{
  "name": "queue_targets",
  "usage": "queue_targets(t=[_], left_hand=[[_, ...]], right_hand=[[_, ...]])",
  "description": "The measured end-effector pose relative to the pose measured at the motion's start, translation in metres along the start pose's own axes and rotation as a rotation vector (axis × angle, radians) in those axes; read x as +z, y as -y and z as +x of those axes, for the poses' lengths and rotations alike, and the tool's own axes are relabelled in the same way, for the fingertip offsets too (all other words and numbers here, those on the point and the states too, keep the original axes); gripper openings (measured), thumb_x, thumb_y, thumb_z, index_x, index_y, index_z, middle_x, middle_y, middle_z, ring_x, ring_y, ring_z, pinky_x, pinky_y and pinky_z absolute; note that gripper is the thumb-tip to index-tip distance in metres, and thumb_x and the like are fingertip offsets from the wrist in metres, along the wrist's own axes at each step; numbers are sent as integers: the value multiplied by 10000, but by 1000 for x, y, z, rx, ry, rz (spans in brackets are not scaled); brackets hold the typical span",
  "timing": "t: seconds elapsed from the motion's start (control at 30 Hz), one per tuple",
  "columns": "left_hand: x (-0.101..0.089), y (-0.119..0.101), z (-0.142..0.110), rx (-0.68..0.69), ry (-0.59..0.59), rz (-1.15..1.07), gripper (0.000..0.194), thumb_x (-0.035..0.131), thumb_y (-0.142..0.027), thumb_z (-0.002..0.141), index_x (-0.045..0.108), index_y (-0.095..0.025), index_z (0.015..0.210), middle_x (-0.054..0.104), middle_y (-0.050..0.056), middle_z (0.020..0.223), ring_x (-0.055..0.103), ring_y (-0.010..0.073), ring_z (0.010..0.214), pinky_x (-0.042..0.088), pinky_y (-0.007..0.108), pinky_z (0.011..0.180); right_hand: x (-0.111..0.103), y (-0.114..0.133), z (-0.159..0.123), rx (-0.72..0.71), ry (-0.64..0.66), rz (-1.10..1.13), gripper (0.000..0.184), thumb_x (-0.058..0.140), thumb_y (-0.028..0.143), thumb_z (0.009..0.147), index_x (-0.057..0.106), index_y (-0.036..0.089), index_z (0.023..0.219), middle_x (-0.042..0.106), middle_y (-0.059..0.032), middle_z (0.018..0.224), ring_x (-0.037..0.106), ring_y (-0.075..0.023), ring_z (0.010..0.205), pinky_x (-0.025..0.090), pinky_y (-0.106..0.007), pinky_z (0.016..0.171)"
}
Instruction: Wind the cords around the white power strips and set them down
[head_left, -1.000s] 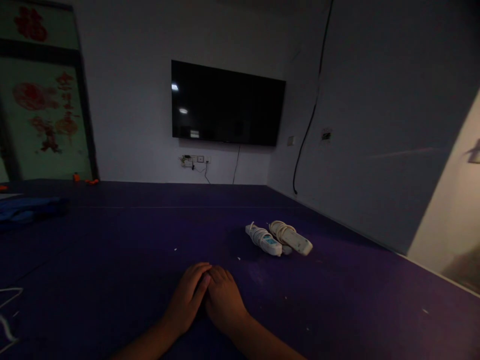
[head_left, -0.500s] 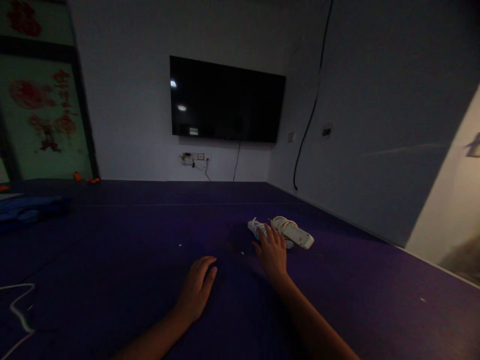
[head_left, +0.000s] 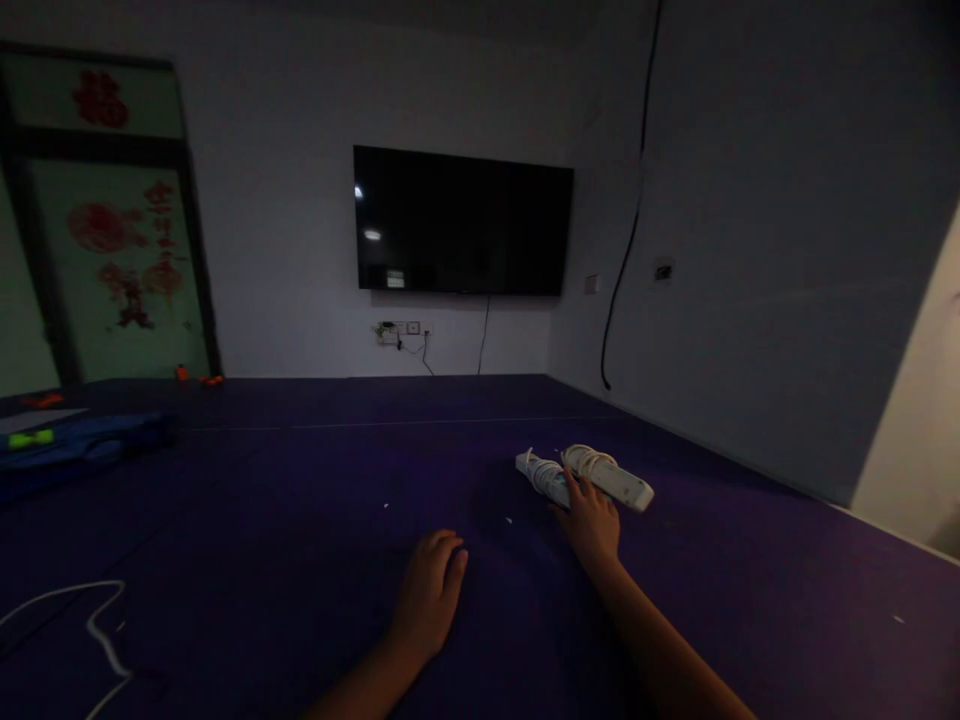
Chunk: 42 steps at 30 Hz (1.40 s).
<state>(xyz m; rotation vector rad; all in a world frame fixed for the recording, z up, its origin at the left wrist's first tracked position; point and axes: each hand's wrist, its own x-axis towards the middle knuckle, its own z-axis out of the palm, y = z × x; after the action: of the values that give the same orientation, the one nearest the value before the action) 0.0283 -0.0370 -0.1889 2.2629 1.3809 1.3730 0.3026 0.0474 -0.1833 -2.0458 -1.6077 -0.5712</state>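
Note:
Two white power strips lie side by side, each with its cord wound around it. The nearer power strip (head_left: 546, 478) is partly covered by my right hand (head_left: 592, 520), whose fingers stretch over its right part, apart from one another. Just behind those fingertips rests the farther power strip (head_left: 622, 482), its cord coiled at the left end. My left hand (head_left: 431, 590) hovers over or rests on the purple surface (head_left: 330, 560), thumb apart from loosely bent fingers, with nothing in it.
A white cable (head_left: 105, 640) curls at the lower left. Blue cloth (head_left: 97, 445) with a yellow-green item (head_left: 31, 438) on it lies farther left. Small orange objects (head_left: 212, 381) sit near the door. The right wall (head_left: 750, 380) borders the surface; a dark cord (head_left: 626, 250) hangs there.
The view has turned slightly left and up. My right hand has shifted rightward along the nearer power strip. My left hand keeps much the same pose, a little farther right in view.

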Motion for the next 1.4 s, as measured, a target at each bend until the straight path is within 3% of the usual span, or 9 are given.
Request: queue_targets(t=[0.33, 0.53, 0.63, 0.7, 0.77, 0.9, 1.1, 1.23, 1.4], left_hand=[[-24, -4, -8, 3, -13, -62, 310, 396, -371, 910, 658, -214, 963, 649, 77, 1105, 578, 206, 1070, 456, 433, 955], [-27, 2, -9, -121, -42, -179, 341, 409, -421, 890, 667, -203, 939, 660, 94, 1053, 588, 219, 1029, 436, 422, 953], [-27, 1, -7, -188, -34, -262, 348, 444, -455, 864, 671, -200, 932, 663, 105, 1038, 593, 231, 1007, 442, 404, 923], [-29, -2, -8, -230, -14, -332, 347, 472, -473, 845, 676, -204, 924, 665, 105, 1032, 592, 242, 1002, 444, 391, 901], [-31, -4, -12, -304, -9, -417, 353, 505, -491, 824, 679, -207, 944, 665, 108, 1049, 583, 257, 1026, 427, 389, 916], [-33, -6, -21, -484, -1, -677, 488, 544, -546, 793, 638, -188, 1112, 615, 133, 1208, 526, 287, 1145, 361, 409, 989], [-37, -9, -25, -536, 97, -1110, 597, 594, -580, 748, 599, -192, 1201, 567, 106, 1301, 470, 272, 1226, 316, 382, 1031], [-41, -12, -24, -556, 161, -1135, 532, 630, -560, 732, 660, -176, 1100, 700, 90, 1019, 588, 250, 1030, 384, 339, 943], [-43, -14, -24, -577, 158, -1157, 446, 647, -543, 724, 704, -173, 966, 713, 58, 873, 616, 206, 843, 424, 291, 821]], right_hand=[[0, -4, 4, 6, 13, 98, 439, 524, 268, 847, 516, 164, 1274, 595, -154, 1122, 566, -288, 1007, 422, -336, 787], [-6, -3, 2, 22, -277, 361, 444, 525, 374, 839, 576, 149, 1218, 615, -153, 1118, 592, -282, 971, 439, -350, 801], [-24, 11, -1, 66, -434, 625, 502, 586, 474, 772, 618, 157, 1159, 643, -139, 1088, 598, -286, 968, 450, -366, 807], [-41, 28, -6, 135, -439, 846, 534, 651, 521, 694, 654, 151, 1080, 663, -132, 1038, 599, -291, 947, 454, -380, 807], [-58, 49, -15, 262, -292, 1157, 557, 700, 541, 634, 661, 144, 1024, 681, -91, 870, 618, -247, 774, 480, -350, 682], [-82, 96, -44, 478, 210, 1760, 448, 728, 537, 618, 628, 138, 798, 607, -8, 602, 553, -138, 518, 402, -228, 448], [-83, 139, -91, 590, 827, 2063, 433, 748, 519, 620, 629, 153, 817, 660, 0, 646, 580, -96, 484, 365, -167, 400], [-78, 144, -105, 579, 1001, 2074, 386, 674, 514, 716, 637, 151, 844, 680, -18, 677, 582, -88, 471, 336, -157, 376], [-78, 144, -108, 587, 1024, 2002, 382, 635, 507, 744, 628, 139, 845, 674, -26, 657, 574, -85, 446, 353, -156, 375]])
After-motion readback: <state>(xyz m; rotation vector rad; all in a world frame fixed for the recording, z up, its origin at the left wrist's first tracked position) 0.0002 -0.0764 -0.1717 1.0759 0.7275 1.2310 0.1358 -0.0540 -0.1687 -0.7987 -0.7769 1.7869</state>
